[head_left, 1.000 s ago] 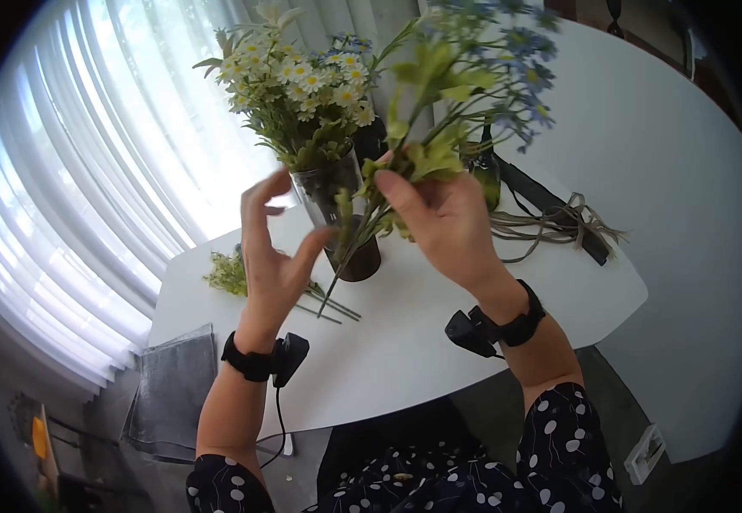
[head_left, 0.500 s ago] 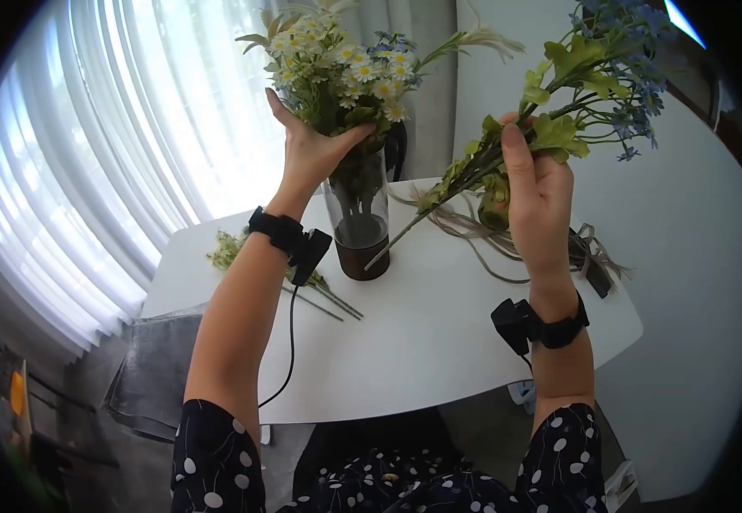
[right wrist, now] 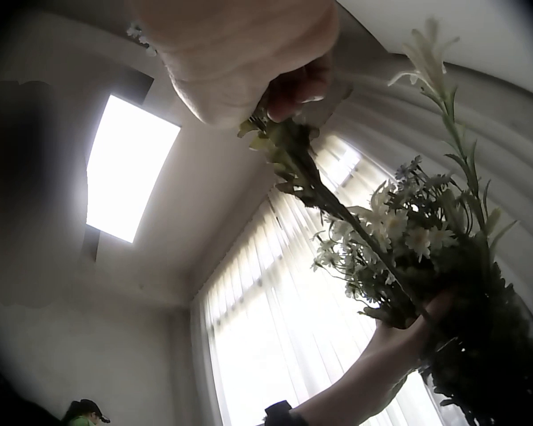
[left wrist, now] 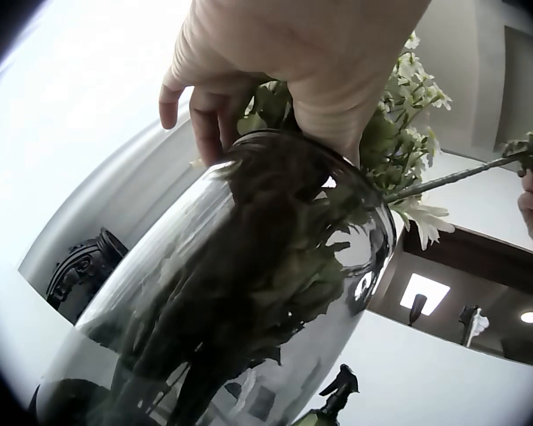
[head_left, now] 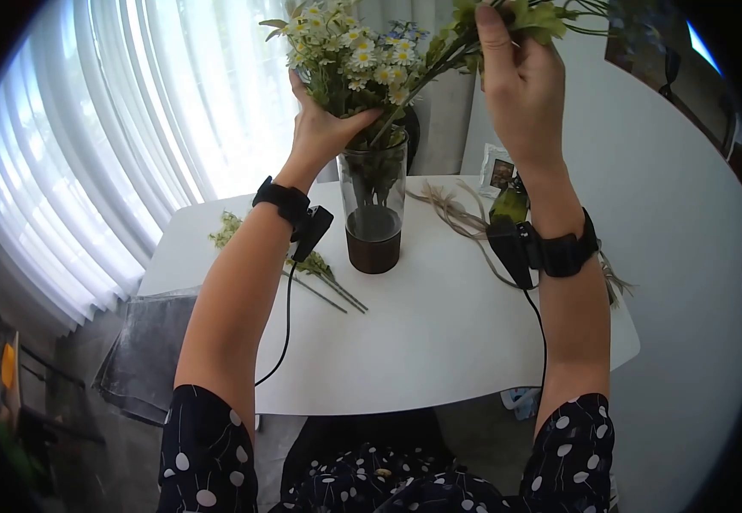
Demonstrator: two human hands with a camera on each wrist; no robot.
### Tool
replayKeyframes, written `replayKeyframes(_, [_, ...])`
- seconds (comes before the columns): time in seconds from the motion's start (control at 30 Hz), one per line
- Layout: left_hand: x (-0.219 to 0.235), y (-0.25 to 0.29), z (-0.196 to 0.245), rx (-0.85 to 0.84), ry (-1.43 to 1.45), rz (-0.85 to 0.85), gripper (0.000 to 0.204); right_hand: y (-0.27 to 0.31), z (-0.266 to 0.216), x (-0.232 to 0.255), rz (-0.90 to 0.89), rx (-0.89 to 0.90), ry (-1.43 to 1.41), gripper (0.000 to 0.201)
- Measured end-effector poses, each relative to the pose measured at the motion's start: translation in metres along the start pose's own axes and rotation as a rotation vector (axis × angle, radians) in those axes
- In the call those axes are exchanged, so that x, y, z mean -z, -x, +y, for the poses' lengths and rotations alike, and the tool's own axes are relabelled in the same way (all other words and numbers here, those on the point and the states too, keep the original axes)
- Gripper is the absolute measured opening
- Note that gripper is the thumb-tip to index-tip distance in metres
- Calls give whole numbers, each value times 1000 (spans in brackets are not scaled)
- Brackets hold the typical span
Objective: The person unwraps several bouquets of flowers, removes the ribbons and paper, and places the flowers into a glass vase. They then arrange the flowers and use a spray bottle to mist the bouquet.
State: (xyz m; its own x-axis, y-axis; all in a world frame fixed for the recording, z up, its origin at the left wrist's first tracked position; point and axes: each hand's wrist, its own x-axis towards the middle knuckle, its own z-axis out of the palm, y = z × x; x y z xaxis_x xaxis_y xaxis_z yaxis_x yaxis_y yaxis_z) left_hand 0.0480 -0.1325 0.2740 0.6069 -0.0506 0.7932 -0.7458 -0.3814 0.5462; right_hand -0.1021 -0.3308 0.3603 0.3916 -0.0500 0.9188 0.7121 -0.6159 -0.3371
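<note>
A tall clear vase (head_left: 373,192) with a dark band at its base holds white daisies (head_left: 362,56) and leafy stems. My left hand (head_left: 324,128) is spread around the stems just above the rim, thumb and fingers curved about them; in the left wrist view the hand (left wrist: 284,53) covers part of the rim. Up at the right, my right hand (head_left: 525,94) pinches a leafy stem (head_left: 448,60) of blue flowers. That stem (right wrist: 364,232) slants down toward the vase mouth in the right wrist view, its lower end close to my left thumb.
Cut green sprigs (head_left: 328,278) lie on the white table (head_left: 422,342) left of the vase. Beige cords (head_left: 450,209), a green bottle (head_left: 509,207) and a small framed picture (head_left: 497,171) are at the right. Grey sheets (head_left: 144,355) hang by the left edge.
My left hand has moved from beside the vase onto the stems above it. The right hand has carried the blue-flower stem right and up, its lower end now near the vase mouth.
</note>
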Motion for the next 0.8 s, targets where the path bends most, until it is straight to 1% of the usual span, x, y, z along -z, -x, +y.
replayKeyframes(0.03, [1, 0, 0, 15, -13, -7, 132, -2, 4, -9, -3, 2, -1, 27])
replayKeyframes(0.1, [0, 1, -1, 4, 4, -2, 132, -4, 21, -35, 103, 133, -67, 40])
replayKeyframes(0.13, [0, 0, -2, -9, 21, 1, 131, -3, 25, -43, 100, 136, -68, 40])
replayKeyframes(0.2, [1, 0, -3, -16, 6, 5, 130, -1, 26, -55, 24, 100, -82, 41])
replayKeyframes(0.23, [1, 0, -4, -24, -7, 4, 128, 3, 26, -58, -24, 74, -46, 42])
replayKeyframes(0.27, [1, 0, -4, -21, -6, 5, 128, 5, 29, -62, -26, 73, -45, 42])
replayKeyframes(0.33, [2, 0, -3, -47, -19, -3, 125, 9, 36, -72, -140, 23, 32, 35])
replayKeyframes(0.37, [1, 0, -4, -44, -17, -3, 125, 11, 37, -75, -195, 4, 21, 35])
replayKeyframes(0.43, [-1, -1, -6, -87, -18, 16, 122, 18, 42, -83, -233, -22, 71, 36])
replayKeyframes(0.57, [0, -1, -7, -47, -16, 12, 119, 29, 49, -92, -336, -103, 154, 38])
replayKeyframes(0.67, [0, 0, -11, -58, -63, 8, 117, 35, 58, -96, -372, -87, 192, 39])
replayKeyframes(0.7, [0, -1, -12, -55, -81, 8, 117, 37, 60, -97, -373, -87, 193, 39])
replayKeyframes(0.77, [-1, -1, -10, -51, -98, 6, 116, 40, 62, -97, -418, -171, 149, 38])
replayKeyframes(0.8, [0, 0, -6, -21, -78, -1, 116, 42, 66, -98, -418, -171, 151, 38])
